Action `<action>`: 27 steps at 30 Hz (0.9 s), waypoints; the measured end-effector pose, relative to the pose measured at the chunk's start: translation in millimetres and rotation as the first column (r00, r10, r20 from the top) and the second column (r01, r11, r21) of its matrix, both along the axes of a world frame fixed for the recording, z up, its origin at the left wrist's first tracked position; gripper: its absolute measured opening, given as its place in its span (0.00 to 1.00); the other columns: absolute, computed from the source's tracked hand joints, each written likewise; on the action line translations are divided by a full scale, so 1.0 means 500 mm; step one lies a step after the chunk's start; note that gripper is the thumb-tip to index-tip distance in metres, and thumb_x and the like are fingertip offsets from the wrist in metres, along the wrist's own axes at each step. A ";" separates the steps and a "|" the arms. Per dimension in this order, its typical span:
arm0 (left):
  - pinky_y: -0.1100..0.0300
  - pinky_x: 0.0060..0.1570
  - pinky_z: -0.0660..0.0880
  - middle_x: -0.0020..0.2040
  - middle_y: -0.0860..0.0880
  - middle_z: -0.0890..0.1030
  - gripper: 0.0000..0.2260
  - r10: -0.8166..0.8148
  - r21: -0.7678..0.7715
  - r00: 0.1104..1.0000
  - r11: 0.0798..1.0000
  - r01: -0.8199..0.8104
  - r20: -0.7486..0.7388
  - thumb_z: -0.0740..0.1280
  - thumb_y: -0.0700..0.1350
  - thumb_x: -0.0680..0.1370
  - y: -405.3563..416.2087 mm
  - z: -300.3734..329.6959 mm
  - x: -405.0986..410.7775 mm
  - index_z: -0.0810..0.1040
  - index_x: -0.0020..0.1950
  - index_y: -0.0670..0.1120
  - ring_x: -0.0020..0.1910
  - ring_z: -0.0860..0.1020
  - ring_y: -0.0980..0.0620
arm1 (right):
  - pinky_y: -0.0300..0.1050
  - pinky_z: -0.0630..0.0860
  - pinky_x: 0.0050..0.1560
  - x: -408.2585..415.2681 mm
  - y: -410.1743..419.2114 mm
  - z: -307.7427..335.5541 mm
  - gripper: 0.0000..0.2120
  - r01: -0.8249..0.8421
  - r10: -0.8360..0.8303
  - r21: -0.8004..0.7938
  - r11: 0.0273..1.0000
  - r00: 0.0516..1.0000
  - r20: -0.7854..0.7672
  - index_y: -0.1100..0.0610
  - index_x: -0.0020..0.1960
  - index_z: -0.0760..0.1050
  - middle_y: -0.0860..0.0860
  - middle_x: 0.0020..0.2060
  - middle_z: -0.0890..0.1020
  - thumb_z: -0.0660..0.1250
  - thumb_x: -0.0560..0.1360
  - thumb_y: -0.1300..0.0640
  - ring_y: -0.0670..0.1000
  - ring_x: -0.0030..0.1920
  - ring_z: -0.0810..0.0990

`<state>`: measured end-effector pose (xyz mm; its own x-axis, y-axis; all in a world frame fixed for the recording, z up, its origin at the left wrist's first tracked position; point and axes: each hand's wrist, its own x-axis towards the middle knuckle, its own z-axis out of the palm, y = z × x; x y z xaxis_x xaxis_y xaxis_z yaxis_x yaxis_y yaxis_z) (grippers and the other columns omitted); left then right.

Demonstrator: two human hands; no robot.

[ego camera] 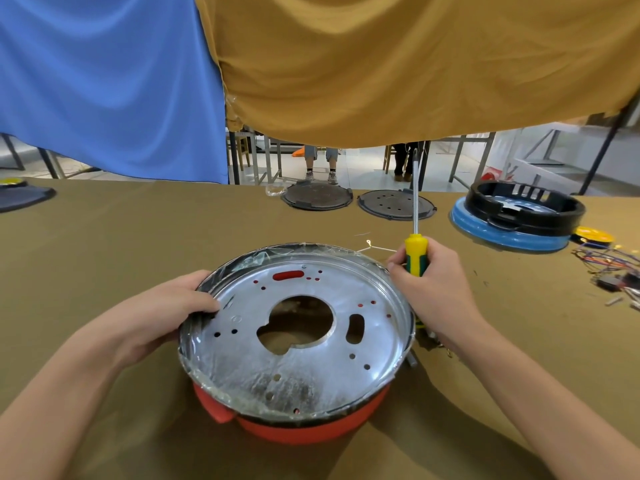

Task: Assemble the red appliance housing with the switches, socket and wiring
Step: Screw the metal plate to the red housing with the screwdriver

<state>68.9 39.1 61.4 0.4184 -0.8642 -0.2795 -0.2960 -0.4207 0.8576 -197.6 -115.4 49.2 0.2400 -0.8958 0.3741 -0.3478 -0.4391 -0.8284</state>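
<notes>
Red housing [311, 427] in left grip [180, 306]

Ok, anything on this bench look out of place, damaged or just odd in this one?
One oddity: crinkled clear plastic film clings around the rim of the metal plate sitting in the red housing. The right hand holds the screwdriver tip-up, away from the work. Nothing looks spilled or broken.

Assembly workshop: cloth-covered workbench [138, 244], appliance base plates [317, 197], loose wiring [609, 261], metal-framed tables [467, 157] behind.
</notes>
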 end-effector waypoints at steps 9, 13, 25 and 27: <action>0.66 0.49 0.70 0.59 0.56 0.73 0.21 -0.033 -0.160 0.864 0.978 0.131 0.503 0.70 0.54 0.76 -0.018 0.065 -0.004 0.69 0.67 0.58 0.55 0.74 0.61 | 0.36 0.79 0.40 -0.047 -0.028 0.093 0.08 -0.352 0.357 0.150 0.924 0.934 -0.010 0.54 0.41 0.76 0.50 0.41 0.85 0.74 0.72 0.63 0.47 0.40 0.85; 0.67 0.56 0.70 0.61 0.70 0.70 0.21 -0.561 0.144 0.574 0.778 0.611 0.597 0.67 0.65 0.74 -0.078 0.123 -0.095 0.67 0.65 0.70 0.61 0.70 0.72 | 0.36 0.80 0.42 -0.047 -0.052 0.138 0.09 -0.546 0.596 0.244 0.801 0.766 -0.243 0.59 0.40 0.74 0.51 0.42 0.85 0.74 0.71 0.66 0.48 0.41 0.85; 0.54 0.67 0.59 0.71 0.73 0.53 0.32 -0.807 0.452 0.229 0.512 0.730 0.545 0.61 0.77 0.61 -0.141 0.043 -0.141 0.50 0.61 0.87 0.72 0.54 0.66 | 0.35 0.73 0.42 -0.010 -0.059 0.154 0.10 -0.592 0.634 0.344 0.729 0.394 -0.665 0.55 0.42 0.73 0.39 0.41 0.85 0.75 0.72 0.60 0.38 0.40 0.82; 0.54 0.67 0.59 0.71 0.74 0.53 0.31 -0.803 0.447 0.227 0.514 0.732 0.551 0.62 0.76 0.63 -0.140 0.041 -0.141 0.49 0.61 0.86 0.71 0.53 0.67 | 0.36 0.72 0.44 -0.013 -0.057 0.152 0.10 -0.581 0.635 0.356 0.732 0.392 -0.666 0.56 0.43 0.74 0.39 0.40 0.85 0.76 0.72 0.59 0.38 0.41 0.82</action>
<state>-1.6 -30.9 82.0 -0.3583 -0.8643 -0.3529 -0.9259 0.2805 0.2530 -204.0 -144.1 125.3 0.8812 -0.4110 -0.2337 -0.4725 -0.7472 -0.4673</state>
